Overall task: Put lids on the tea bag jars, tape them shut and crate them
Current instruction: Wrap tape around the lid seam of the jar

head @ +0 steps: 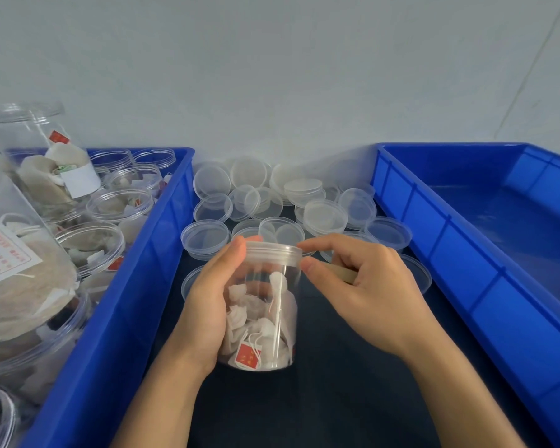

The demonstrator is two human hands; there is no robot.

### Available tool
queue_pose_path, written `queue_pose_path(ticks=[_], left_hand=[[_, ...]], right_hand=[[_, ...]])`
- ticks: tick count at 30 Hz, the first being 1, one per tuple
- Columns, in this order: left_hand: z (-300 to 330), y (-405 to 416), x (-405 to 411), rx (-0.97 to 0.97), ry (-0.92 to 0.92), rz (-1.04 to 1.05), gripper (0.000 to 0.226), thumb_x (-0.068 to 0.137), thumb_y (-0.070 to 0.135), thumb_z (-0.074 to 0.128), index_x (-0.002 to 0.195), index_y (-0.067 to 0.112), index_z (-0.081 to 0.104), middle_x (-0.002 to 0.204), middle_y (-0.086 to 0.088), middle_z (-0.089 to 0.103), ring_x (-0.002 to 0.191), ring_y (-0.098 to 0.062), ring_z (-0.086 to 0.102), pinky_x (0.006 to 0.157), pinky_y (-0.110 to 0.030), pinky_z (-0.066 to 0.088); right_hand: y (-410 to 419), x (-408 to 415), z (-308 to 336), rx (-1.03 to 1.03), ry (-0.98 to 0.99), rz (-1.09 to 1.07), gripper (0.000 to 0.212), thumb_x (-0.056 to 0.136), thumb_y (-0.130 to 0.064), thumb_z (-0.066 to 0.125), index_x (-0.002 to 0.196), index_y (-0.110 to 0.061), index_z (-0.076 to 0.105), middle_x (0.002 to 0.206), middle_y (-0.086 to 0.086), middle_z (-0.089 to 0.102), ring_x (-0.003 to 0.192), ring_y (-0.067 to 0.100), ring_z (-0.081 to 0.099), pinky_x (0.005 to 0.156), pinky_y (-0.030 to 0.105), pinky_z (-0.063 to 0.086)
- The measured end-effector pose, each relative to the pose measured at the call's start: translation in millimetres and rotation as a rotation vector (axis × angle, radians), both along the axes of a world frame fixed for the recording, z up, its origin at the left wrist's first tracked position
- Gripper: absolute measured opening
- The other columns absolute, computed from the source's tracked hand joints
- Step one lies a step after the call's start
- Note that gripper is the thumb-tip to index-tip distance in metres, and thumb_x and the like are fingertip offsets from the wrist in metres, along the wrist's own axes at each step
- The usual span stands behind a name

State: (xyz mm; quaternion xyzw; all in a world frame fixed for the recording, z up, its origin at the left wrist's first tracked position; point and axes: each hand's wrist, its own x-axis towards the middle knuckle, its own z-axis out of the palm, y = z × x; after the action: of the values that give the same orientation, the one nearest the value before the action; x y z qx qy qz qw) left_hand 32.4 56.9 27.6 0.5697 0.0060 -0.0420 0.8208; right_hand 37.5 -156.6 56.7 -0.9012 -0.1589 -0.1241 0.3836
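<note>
Jar: the clear jar (262,313) of tea bags stands upright on the dark tabletop (343,376), between the two blue crates, with a lid (274,253) on its mouth.
Left hand: my left hand (207,305) wraps round the jar's left side, fingers curled on the wall, thumb up by the lid.
Right hand: my right hand (362,286) pinches the lid's right edge with thumb and forefinger; a tan strip (341,273) lies under its fingers.
Spare lids: a pile of clear lids (288,202) lies just behind the jar.
Left crate: left of the jar, the crate (136,286) holds open jars of tea bags.
Right crate: right of the jar, the second crate (485,240).
</note>
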Motion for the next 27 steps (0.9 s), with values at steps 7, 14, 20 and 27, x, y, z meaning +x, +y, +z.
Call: queue_pose_path(ticks=[7,14,20,27], left_hand=[[0,0,-1,-0.096,0.037,-0.037,0.054,0.095,0.059,0.056,0.131,0.022,0.075,0.116,-0.026,0.074,0.089,-0.035,0.074,0.076,-0.045,0.065],[1,-3,-2,-0.117,0.047,-0.055,0.058,0.093,0.054,0.059,0.137,0.019,0.071,0.127,-0.028,0.071,0.099,-0.039,0.070,0.081,-0.047,0.062],[-2,-3,2,0.219,-0.081,-0.017,0.068,0.079,0.068,0.068,0.136,0.030,0.065,0.124,-0.005,0.076,0.114,-0.028,0.074,0.090,-0.042,0.064],[6,-6,3,0.517,-0.232,0.161,0.054,0.079,0.070,0.063,0.129,0.050,0.061,0.105,0.026,0.071,0.097,0.002,0.072,0.072,-0.014,0.056]], right_hand=[[-2,-1,2,0.050,0.018,0.031,0.031,0.086,-0.073,0.052,0.108,-0.057,0.066,0.062,-0.005,0.052,0.058,0.012,0.052,0.059,0.039,0.052],[-3,-1,3,0.059,0.026,0.029,0.030,0.085,-0.071,0.056,0.106,-0.053,0.067,0.061,-0.004,0.052,0.056,0.011,0.049,0.058,0.037,0.050],[-3,0,-1,0.002,0.016,-0.004,0.018,0.090,-0.062,0.061,0.106,-0.054,0.065,0.065,-0.011,0.058,0.064,0.010,0.057,0.062,0.030,0.044],[5,1,-4,-0.056,-0.010,-0.026,0.021,0.091,-0.066,0.053,0.096,-0.045,0.052,0.066,-0.019,0.060,0.063,0.009,0.057,0.060,0.031,0.047]])
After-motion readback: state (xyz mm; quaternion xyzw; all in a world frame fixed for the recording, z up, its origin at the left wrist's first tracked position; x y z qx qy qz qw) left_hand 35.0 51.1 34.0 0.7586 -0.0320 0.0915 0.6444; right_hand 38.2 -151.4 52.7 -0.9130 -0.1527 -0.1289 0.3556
